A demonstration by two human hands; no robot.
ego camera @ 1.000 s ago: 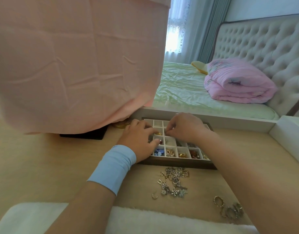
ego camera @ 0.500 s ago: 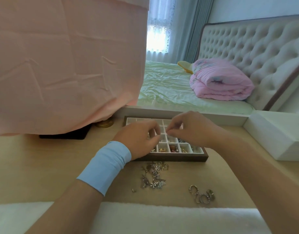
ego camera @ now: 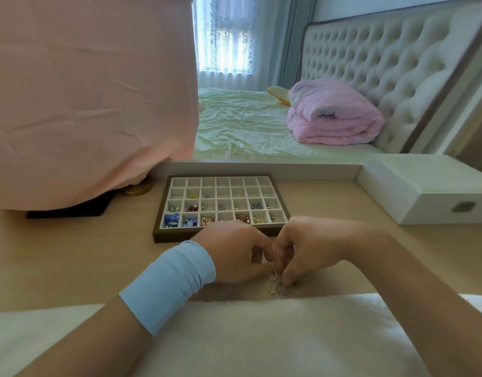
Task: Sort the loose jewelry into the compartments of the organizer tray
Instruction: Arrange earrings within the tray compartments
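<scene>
The organizer tray (ego camera: 174, 237) has a dark frame and a grid of small white compartments; its front two rows hold several beads and small pieces, the back rows look bare. Both hands are on the table in front of it, close together. My right hand (ego camera: 310, 248) reaches down and pinches silver and gold loose jewelry (ego camera: 273, 289) with its fingertips. My left hand (ego camera: 234, 255), with a light blue wristband, curls beside it, fingertips against the right hand's fingers. Whether it holds a piece is hidden. The rest of the loose pile is covered by the hands.
A pink cloth (ego camera: 84, 104) hangs over something at the left, with a black object (ego camera: 68, 211) and a gold round base (ego camera: 137, 189) beneath it. A white box (ego camera: 424, 191) sits at the right. A white fluffy cloth (ego camera: 234, 336) lies along the near edge. A bed stands behind.
Both hands have come back from over the tray down to the loose jewelry in front of it. The tray's compartments now show fully.
</scene>
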